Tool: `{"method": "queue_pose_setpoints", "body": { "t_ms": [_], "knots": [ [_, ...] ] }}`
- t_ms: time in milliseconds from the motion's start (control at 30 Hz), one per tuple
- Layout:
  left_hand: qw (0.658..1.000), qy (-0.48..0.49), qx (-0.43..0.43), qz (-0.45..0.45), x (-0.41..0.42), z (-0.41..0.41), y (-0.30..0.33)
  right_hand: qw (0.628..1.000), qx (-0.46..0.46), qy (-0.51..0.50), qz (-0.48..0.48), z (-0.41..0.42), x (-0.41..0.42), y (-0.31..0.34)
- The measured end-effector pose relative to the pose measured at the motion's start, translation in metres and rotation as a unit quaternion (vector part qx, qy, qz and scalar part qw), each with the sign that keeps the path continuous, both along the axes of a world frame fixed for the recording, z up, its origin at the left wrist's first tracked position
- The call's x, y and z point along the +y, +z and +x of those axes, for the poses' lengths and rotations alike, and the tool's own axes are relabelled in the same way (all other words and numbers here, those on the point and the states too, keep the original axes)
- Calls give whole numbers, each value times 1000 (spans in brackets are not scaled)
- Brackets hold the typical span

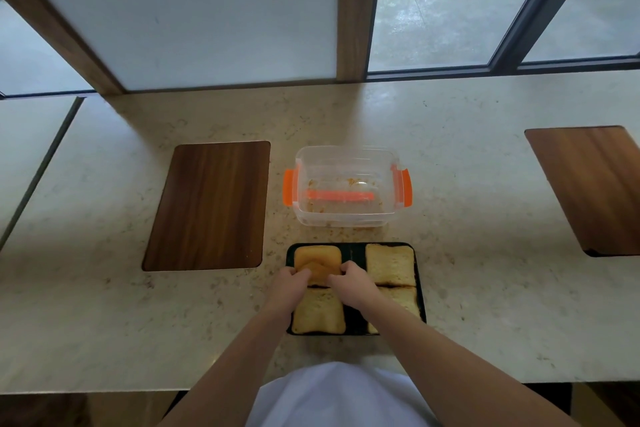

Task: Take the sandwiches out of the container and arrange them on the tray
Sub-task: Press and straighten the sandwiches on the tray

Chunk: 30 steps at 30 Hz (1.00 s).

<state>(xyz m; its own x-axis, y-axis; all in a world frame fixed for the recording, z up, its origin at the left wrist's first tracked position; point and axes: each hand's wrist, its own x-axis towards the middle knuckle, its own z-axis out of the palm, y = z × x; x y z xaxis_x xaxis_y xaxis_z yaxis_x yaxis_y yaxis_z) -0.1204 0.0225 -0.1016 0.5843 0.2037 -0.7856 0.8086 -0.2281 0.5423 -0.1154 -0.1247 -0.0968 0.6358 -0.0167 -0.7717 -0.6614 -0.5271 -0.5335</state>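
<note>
On the pale speckled stone counter (467, 184) in front of you, a dark wooden board (207, 206) lies at the left, a clear plastic container (346, 184) with orange clip handles stands in the middle, and a second wooden board (592, 187) lies far to the right. Behind the counter, frosted panels in wooden frames fill the left, and a dark-framed window (485, 10) looks onto wet ground at the right. The container holds only crumbs; just on your side of it sits the dark tray (419, 291) with four toasted sandwiches, two by two. Your left hand (289, 282) is at the left edge of the far-left sandwich (317, 262), fingers curled narrowly against it. Your right hand (349, 282) meets the same sandwich from its right side, fingers likewise bent in and touching it, so the sandwich sits pinched between both hands. The near-left sandwich (318, 310) lies below your wrists, the far-right sandwich (390, 264) just beside your right hand, and the near-right sandwich (405, 300) is partly hidden under your right forearm.
</note>
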Motion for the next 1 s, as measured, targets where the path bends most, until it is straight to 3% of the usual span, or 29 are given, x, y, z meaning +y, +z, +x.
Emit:
{"method": "queue_pose_setpoints", "body": {
  "t_ms": [333, 467, 567, 700, 800, 1000],
  "knots": [
    [999, -23, -16, 16, -7, -1, 2, 1000, -2, 4, -4, -1, -6, 3],
    [978, -74, -154, 122, -13, -10, 10, 998, -66, 2, -21, -4, -14, 4],
    [959, -118, -219, 139, -34, -10, 20, 982, -162, -25, -98, -5, -36, 6],
    [966, -158, -188, 83, -68, -3, 28, 979, -128, -22, -159, -4, -71, 5],
    [964, -195, -165, 79, -86, -1, 25, 985, -86, -24, -145, -8, -86, 4],
    [966, -212, -129, 66, -104, 10, 19, 983, -86, -28, -159, -15, -96, 0]
  ]
}}
